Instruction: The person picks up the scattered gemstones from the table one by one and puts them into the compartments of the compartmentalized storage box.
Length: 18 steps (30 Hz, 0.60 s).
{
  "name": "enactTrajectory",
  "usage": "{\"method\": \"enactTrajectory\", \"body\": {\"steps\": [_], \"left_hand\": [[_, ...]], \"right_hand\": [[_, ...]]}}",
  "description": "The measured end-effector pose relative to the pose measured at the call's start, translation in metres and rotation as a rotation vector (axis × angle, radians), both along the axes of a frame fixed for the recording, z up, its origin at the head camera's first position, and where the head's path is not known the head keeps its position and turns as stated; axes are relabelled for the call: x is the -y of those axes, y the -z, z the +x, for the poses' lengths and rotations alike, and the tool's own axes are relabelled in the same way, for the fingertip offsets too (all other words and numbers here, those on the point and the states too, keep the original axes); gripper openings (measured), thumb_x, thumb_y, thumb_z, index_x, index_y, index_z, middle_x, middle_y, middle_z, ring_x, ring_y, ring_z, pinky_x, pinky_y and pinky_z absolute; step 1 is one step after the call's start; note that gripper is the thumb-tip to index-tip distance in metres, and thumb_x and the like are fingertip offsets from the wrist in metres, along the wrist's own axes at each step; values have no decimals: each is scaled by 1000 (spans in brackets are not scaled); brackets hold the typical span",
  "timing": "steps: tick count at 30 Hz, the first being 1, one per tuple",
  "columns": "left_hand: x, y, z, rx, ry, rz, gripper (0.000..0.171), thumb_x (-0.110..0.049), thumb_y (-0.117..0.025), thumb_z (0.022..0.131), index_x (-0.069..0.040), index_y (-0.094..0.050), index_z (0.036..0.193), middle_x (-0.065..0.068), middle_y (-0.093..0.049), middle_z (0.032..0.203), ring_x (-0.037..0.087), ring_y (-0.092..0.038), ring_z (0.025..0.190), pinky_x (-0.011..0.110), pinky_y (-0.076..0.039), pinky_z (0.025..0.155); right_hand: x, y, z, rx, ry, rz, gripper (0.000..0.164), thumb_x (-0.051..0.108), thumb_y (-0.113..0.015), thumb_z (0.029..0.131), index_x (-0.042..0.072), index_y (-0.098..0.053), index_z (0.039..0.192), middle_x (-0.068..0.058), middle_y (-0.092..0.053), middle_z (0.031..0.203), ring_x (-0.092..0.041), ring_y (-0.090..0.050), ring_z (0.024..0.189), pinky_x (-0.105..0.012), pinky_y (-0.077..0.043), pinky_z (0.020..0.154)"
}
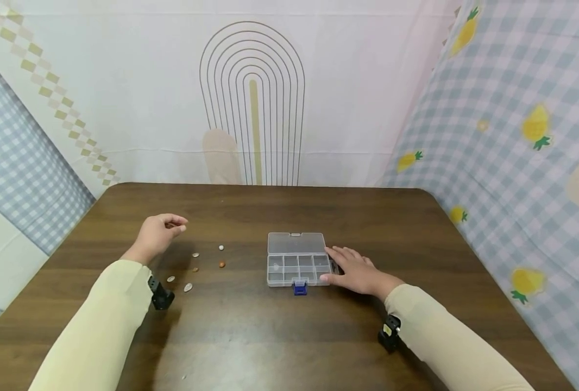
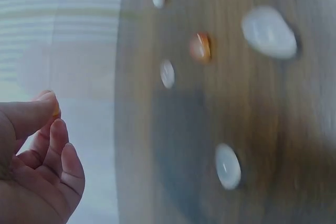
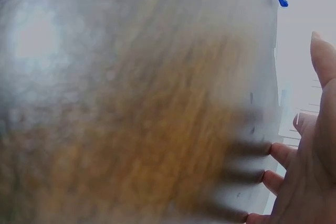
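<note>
My left hand is raised over the left part of the table. Between its thumb and index finger it pinches a small orange stone, mostly hidden by the fingertips. Below and beside it lie several loose stones: a white one, an orange one and a small round white one among them. A clear plastic compartment box stands with its lid flipped back and a blue latch at the front. My right hand rests at the box's right side, fingers extended.
The brown wooden table reaches back to a white patterned cloth. A blue checked cloth hangs along the right side. A tiny pale piece lies near the front of the table.
</note>
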<state>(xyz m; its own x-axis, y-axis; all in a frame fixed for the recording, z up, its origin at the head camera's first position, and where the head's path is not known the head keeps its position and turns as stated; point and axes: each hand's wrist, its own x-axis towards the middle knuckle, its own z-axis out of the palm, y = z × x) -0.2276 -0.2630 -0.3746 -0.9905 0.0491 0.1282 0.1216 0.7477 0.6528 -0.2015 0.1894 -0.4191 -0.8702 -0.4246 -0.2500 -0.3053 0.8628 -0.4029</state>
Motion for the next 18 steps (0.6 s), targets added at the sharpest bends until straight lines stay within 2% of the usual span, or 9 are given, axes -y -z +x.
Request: {"method": "enactTrajectory", "body": {"steps": [5,12,18], "left_hand": [[-19,-6,0,-20,26,23,21,-7,-61,94,7,-66,109,24,-64,103,31,-57,89,34,-44,70],[-40,-5,-2,12,37,72,21,-8,-62,94,6,-67,110,21,-65,102,27,-55,86,32,-43,69],[-58,-5,-3,-1,56,105,21,-8,-63,93,4,-68,110,20,-65,102,26,-55,86,31,-43,69]], "right_hand": [[-1,3,-1,-2,5,2,90,73,-44,87,20,-18,156,-11,-16,160,-38,-9,146,-68,-11,109],[2,-2,1,5,6,0,87,67,-47,90,18,-20,156,-13,-18,160,-40,-11,145,-69,-12,108],[1,-4,1,5,14,-6,87,66,-48,90,18,-20,156,-13,-17,160,-40,-11,145,-69,-11,108]]}}
